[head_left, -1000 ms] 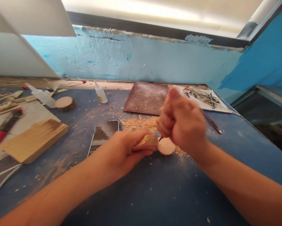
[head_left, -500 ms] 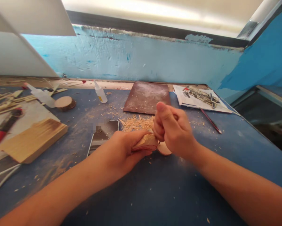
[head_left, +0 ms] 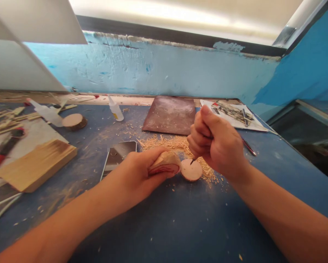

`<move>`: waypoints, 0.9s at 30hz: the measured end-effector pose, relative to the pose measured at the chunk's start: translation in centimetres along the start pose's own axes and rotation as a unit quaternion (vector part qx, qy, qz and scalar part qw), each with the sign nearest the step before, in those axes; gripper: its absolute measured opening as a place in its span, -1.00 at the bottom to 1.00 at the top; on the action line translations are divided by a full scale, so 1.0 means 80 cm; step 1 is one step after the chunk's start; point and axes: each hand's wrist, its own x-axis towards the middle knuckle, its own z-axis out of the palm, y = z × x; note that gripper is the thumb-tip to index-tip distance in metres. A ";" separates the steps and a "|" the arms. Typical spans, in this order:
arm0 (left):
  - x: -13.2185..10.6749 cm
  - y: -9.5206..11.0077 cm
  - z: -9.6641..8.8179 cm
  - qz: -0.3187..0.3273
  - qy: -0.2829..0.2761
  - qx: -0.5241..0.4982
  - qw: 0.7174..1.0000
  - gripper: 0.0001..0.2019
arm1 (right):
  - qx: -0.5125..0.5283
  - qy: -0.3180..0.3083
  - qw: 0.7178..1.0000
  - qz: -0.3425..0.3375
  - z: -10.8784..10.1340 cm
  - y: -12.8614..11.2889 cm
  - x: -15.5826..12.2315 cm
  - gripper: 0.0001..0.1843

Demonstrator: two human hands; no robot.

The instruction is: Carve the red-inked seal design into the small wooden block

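Note:
My left hand (head_left: 138, 168) is closed round a rounded piece of wood (head_left: 168, 159) with a carved pale edge and reddish lines on its lower face. My right hand (head_left: 218, 142) makes a fist round a slim hand tool (head_left: 192, 161). Only its thin dark tip shows below the fingers; its exact kind is hidden. The tip hangs over a round wood slice (head_left: 191, 171) on the table, apart from the wood in my left hand. Behind both hands spreads a heap of wood shavings (head_left: 177, 143).
A phone (head_left: 120, 153) lies left of my left hand. Farther left are a wooden block (head_left: 38, 164), a red-and-black tool (head_left: 5, 148) and a bark-edged slice (head_left: 73, 120). Behind stand a glue bottle (head_left: 115, 109) and a brown sheet (head_left: 169, 115). A pencil (head_left: 249, 147) lies right.
My right hand has pulled back to the right, away from the wood piece, and the tool's tip has come into view. My left hand keeps its hold, the wood slightly turned.

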 end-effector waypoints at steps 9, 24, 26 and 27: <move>0.002 -0.009 -0.007 -0.081 0.019 -0.088 0.993 -0.77 | -0.009 -0.061 0.997 0.037 -0.020 0.013 -0.005 -0.53; 0.001 -0.007 -0.015 -0.094 0.066 0.081 0.990 -0.49 | -0.212 -0.032 0.976 -0.037 -0.022 0.002 -0.012 -0.60; 0.001 -0.006 -0.017 -0.101 0.063 0.041 0.992 -0.53 | -0.234 -0.060 0.970 -0.015 -0.024 -0.005 -0.011 -0.53; 0.000 -0.006 -0.018 -0.103 0.061 0.019 0.993 -0.58 | -0.235 -0.068 0.970 -0.004 -0.026 -0.008 -0.010 -0.51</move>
